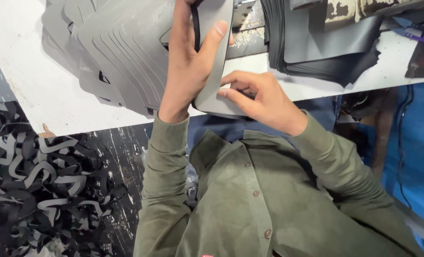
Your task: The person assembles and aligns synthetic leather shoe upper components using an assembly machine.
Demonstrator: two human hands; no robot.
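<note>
My left hand [188, 57] is raised over the white table [45, 90] and grips a grey cut sheet piece [223, 10]. The thumb presses on its face, and a thin black edge runs beside the fingers. My right hand [262, 97] pinches the lower rounded end of the same piece with its fingertips. To the left of that piece, a fanned stack of similar grey cut pieces [121, 52] lies on the table, right beside my left hand. Both arms wear green sleeves.
A stack of dark grey and black sheets [317, 43] lies on the table at the upper right. A heap of black and grey curled offcuts [35, 185] covers the floor at the lower left. A blue surface with a black cable [419, 157] is on the right.
</note>
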